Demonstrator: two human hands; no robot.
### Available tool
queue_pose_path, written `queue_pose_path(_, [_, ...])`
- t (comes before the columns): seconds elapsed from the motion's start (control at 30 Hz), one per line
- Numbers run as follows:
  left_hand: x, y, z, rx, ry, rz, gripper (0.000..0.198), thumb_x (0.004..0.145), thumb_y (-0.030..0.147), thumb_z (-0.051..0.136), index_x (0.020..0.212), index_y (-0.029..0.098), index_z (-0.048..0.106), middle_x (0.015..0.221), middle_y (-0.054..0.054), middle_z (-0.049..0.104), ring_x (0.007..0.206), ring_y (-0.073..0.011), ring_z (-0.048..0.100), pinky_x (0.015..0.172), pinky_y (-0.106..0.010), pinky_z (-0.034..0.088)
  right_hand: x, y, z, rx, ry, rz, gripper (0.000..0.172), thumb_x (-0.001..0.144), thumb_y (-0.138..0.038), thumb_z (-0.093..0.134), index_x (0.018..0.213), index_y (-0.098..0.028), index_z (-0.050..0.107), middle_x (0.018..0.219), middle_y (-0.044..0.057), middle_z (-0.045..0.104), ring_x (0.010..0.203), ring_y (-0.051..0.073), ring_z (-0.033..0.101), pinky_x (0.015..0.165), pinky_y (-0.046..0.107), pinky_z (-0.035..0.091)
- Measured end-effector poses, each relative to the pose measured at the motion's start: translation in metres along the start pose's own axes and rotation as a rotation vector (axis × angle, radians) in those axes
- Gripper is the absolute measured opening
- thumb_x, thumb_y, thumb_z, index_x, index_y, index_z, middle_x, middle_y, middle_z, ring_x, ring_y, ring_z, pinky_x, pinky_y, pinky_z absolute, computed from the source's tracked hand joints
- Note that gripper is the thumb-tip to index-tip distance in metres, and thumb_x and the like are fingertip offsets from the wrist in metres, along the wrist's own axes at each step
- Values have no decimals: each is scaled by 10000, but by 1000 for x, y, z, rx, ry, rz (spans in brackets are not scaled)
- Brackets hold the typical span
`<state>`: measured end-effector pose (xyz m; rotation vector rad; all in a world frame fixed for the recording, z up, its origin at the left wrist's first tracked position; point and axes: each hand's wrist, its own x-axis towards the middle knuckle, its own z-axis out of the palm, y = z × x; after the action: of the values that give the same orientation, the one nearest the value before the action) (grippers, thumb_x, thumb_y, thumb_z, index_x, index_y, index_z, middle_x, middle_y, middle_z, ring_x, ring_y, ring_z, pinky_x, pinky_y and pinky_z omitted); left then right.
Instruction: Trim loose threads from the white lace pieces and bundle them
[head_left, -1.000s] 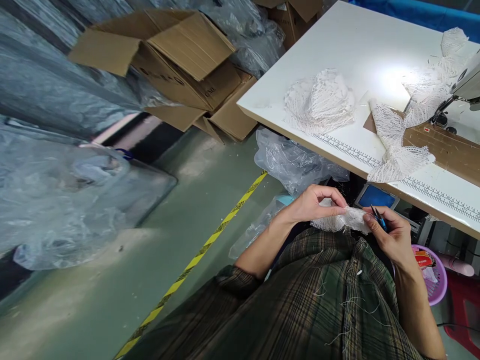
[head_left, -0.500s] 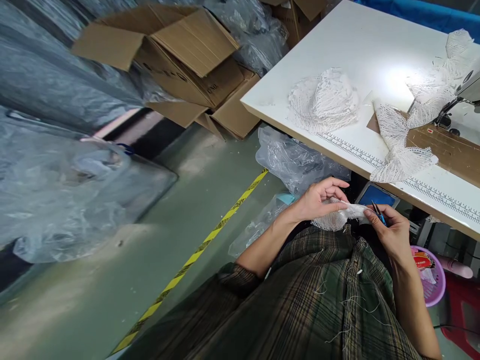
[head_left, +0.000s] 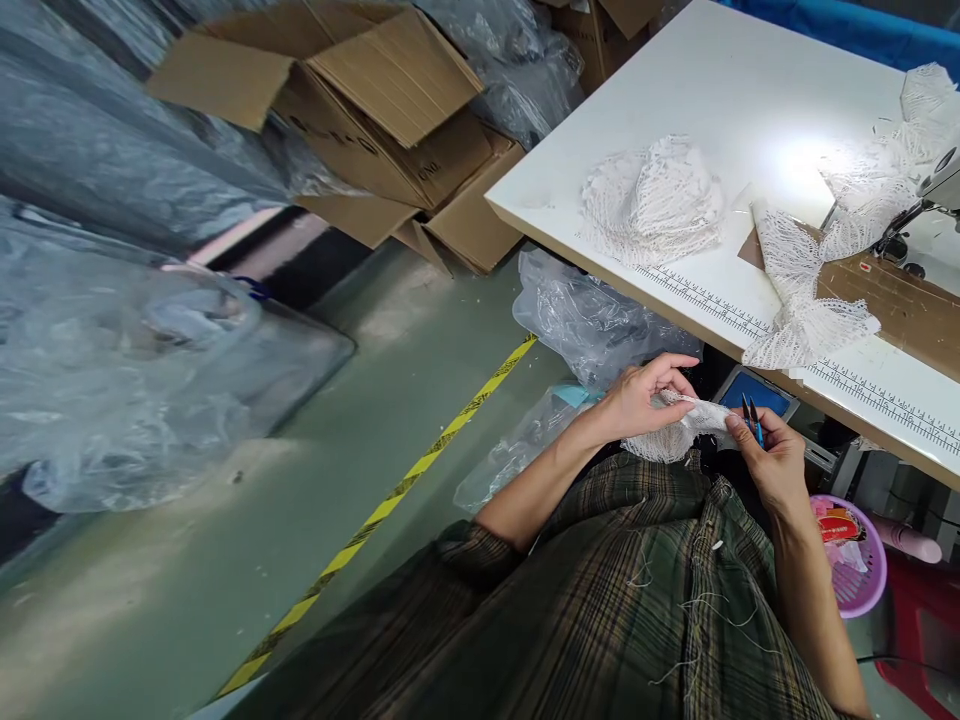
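Over my lap I hold a small piece of white lace [head_left: 679, 430] between both hands. My left hand [head_left: 646, 395] pinches its left end, with some fingers lifted. My right hand [head_left: 772, 462] is closed on the lace's right end and on small blue thread snips [head_left: 754, 420], blades pointing up. A heap of white lace pieces [head_left: 652, 200] lies on the white table [head_left: 720, 90] above my hands. More lace [head_left: 806, 300] drapes over a brown cardboard sheet [head_left: 900, 300] beside the sewing machine [head_left: 926, 200].
Open cardboard boxes [head_left: 360, 110] and large clear plastic bags [head_left: 112, 370] crowd the left. A yellow striped tape line [head_left: 390, 520] crosses the green floor. Plastic bags [head_left: 592, 325] lie under the table edge. A pink basket [head_left: 851, 555] and red stool [head_left: 922, 620] sit at the lower right.
My left fingers have lifted and spread while still pinching the lace. Both hands have shifted slightly up, and the snips now stand more upright.
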<state>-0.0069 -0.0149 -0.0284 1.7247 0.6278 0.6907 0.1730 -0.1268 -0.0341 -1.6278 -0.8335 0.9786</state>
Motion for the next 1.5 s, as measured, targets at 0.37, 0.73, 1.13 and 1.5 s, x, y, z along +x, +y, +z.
queue_pose_path(0.37, [4,-9,1,239,31,1,441,826,167,638,1251,161,517,912,-25,765,818,-131,713,767,-255,512,13,14,8,-28,30,-11,433,663,-592,764,795,-183,716,755,38,706,671,170,589,652,309,488])
queue_pose_path(0.73, [1,-10,-5,200,-3,29,432,836,205,653,1246,153,525,874,-26,754,788,-134,699,780,-261,511,11,11,7,-78,-16,-34,397,710,-576,726,785,-190,671,666,-6,605,601,137,487,567,261,419])
queue_pose_path(1.13, [-20,-78,4,444,-20,-95,333,899,301,614,1206,169,608,1242,-134,650,1178,-253,609,1020,-430,472,5,53,30,-238,-3,36,502,689,-696,624,741,-198,588,670,3,552,617,165,485,607,303,418])
queue_pose_path(1.5, [30,2,30,13,96,-206,545,858,645,559,859,125,724,669,-47,681,595,-136,599,602,-259,474,-2,-5,9,-143,72,-316,437,913,-481,531,580,-210,445,577,-33,477,552,113,426,547,246,370])
